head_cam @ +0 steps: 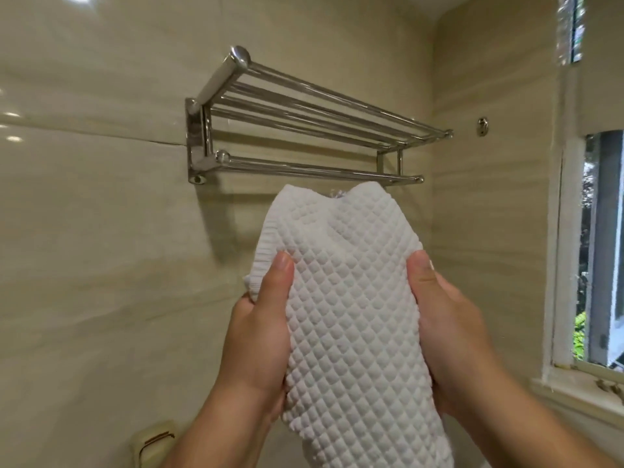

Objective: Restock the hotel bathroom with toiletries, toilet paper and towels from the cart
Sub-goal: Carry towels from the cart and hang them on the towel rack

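White waffle-textured towel fills my head view's centre, bunched upright, its top just below the chrome wall-mounted towel rack at 12 o'clock. My left hand grips its 9 o'clock edge and my right hand its 3 o'clock edge, thumbs pressed on the front.

- One towel on show, white and waffle-textured, a single piece and no second behind it.
- Two hands up: one left hand, one right hand.
- One towel rack on the wall, chrome, two tiers. The top tier's rods sit too close together for a sure count.
- One hook on the side wall.
- One window at the right edge.
- One beige wall fitting in the bottom corner, partly cut off.
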